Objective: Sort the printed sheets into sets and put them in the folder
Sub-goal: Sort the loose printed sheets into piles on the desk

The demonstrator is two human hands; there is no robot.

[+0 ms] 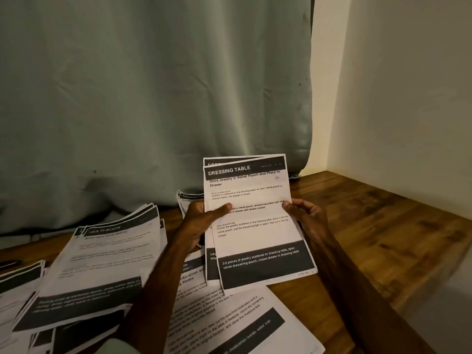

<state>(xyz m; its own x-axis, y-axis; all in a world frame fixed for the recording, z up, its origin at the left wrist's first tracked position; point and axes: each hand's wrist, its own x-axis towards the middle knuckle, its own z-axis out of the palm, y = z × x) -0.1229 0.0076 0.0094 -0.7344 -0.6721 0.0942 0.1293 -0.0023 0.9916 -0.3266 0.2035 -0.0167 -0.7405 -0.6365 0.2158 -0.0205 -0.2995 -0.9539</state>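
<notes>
Left hand point(201, 222), right hand point(307, 213) pinching printed sheets point(255, 236), thumbs in front

Open tabletop point(370, 226) lies to the right, hemmed by the wall point(408, 98); paper piles point(102, 264) cover the left, curtain point(153, 98) closes the back.

Held sheets point(252, 226): thin white paper, matt, printed with dark matt bands, lightly creased.
Loose sheets point(102, 264), near left: same paper, edges curling.
Desk point(370, 226): brown wood, visible grain, smooth, low sheen.
Curtain point(153, 98), far: grey-green cloth, soft folds, faint sheen.
Wall point(408, 98), right: pale, smooth, matt.
</notes>
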